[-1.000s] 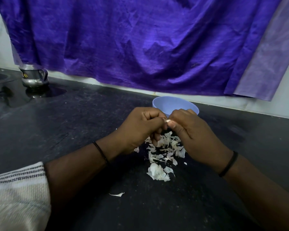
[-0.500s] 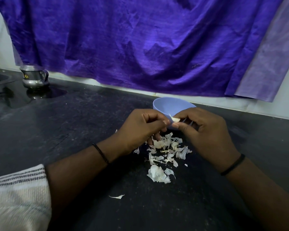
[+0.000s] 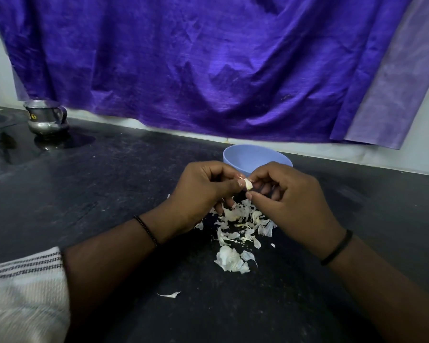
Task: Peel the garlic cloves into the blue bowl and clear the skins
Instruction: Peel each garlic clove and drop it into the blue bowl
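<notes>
Head view, frame centre: your blue bowl [image 3: 248,158] sits just above both hands, touching distance behind the fingertips. Skins [image 3: 238,224] piled below. Left hand [image 3: 203,191] & right hand [image 3: 287,196] both curl in, pinching one garlic clove [image 3: 248,184] btwn them, long axis roughly upright. Bowl's straight ahead of the clove; the right hand looks nearer it.

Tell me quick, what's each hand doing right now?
Left hand: closed, pinching the small white garlic clove.
Right hand: closed, pinching the same clove.
</notes>
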Tool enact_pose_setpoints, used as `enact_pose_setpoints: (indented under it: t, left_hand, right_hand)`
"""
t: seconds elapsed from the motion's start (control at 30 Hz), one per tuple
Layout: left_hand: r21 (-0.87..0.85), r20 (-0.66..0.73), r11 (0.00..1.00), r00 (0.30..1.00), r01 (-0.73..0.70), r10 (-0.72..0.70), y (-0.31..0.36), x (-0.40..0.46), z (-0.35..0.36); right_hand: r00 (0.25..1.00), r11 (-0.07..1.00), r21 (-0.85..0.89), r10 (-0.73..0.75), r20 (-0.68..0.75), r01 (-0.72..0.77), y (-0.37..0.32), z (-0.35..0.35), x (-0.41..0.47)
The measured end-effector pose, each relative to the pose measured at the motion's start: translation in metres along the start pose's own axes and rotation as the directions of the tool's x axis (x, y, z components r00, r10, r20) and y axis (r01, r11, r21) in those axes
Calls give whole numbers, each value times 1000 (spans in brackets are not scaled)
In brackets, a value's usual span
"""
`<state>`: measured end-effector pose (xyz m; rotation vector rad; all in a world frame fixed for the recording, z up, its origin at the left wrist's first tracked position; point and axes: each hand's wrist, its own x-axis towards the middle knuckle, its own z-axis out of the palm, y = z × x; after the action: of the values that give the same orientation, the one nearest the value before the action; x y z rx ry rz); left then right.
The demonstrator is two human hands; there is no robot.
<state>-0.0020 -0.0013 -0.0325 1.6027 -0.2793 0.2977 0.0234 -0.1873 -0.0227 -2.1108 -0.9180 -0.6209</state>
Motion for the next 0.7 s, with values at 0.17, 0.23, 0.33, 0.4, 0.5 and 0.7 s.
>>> enact_pose_setpoints:
  t: [0.17,0.23,0.33,0.4,0.5,0.7]
  left_hand:
    - [11,-16,1000,1000,-4,4,0,0,-1]
    - [15,-10,1000,1000,3,-2,0,0,0]
    - [13,0,1000,1000,13,-13,-1,-1,1]
    - [-4,4,1000,1000,22,-22,-2,-1,2]
    - [-32,25,998,999,45,-44,-3,-1,3]
    - [-31,29,998,998,57,-56,-2,-1,3]
  right_hand:
    - [986,941,296,159,44,-165,-4,2,0]
    - [979,920,337,195,56,-202,-3,3,1]
    - [964,888,376,252,81,-264,-2,4,0]
    - [959,869,405,270,91,-283,-2,3,0]
    - [962,877,398,266,68,-271,-3,3,0]
    - [959,903,350,281,-47,-248,-6,4,-1]
